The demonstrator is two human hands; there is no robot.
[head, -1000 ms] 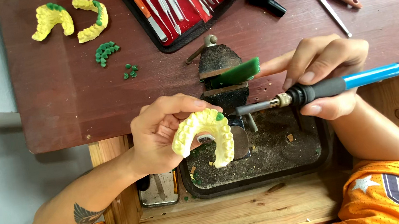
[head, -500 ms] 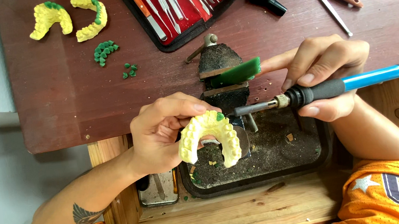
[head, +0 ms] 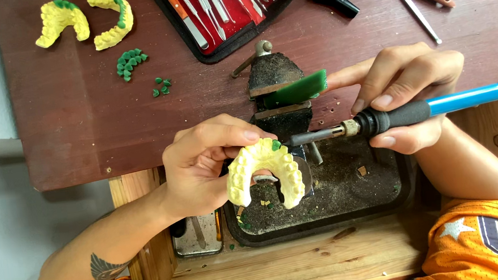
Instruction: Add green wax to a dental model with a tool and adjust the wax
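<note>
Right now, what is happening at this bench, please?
A person sits at a wooden workbench. The left hand holds a yellow dental cast over a dark tray. The right hand grips a blue-handled heated tool, its tip pointing toward the cast, while its index finger touches a green wax piece clamped in a small vise. Two more casts lie at the far left.

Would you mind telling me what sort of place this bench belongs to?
Most likely a dental technician's workbench: the left hand holds a yellow dental cast, the right hand a blue-handled heated tool, and a red case of hand instruments lies open.
</note>
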